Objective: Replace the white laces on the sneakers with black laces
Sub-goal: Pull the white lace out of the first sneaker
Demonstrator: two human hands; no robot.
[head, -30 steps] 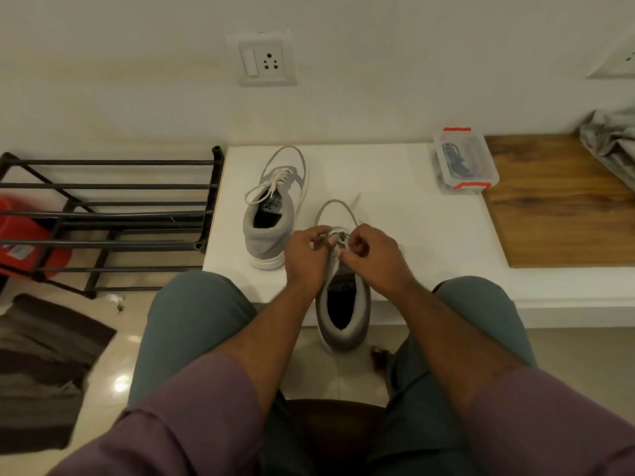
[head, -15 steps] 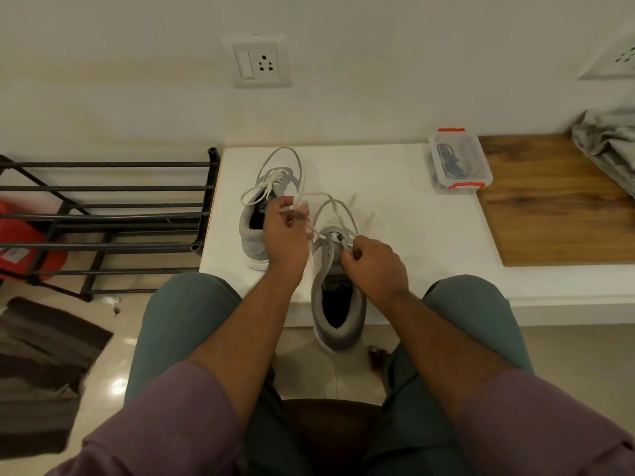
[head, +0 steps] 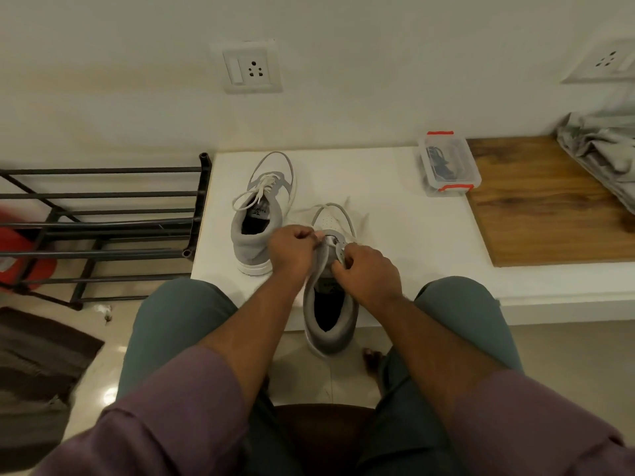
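Head view looks down on a white platform [head: 395, 207] set against the wall, with a wooden board [head: 549, 207] on its right part and a black metal rack [head: 103, 214] standing just left of it. Two grey-and-white sneakers sit on the white surface: the far sneaker [head: 264, 214] lies to the left, its white lace [head: 261, 190] threaded and tied, while the near sneaker [head: 331, 297] hangs its heel over the front edge between the person's knees. A clear plastic box with red clips [head: 448, 164] stands at the back right of the white surface, touching the board's edge, with dark laces [head: 438, 163] inside. Over the near sneaker's eyelets, the left hand [head: 292, 250] has its fingers curled, pinching a loose white lace [head: 330, 209] that loops around the toe. The right hand [head: 369, 273] is curled too, gripping the shoe's upper by the eyelets.
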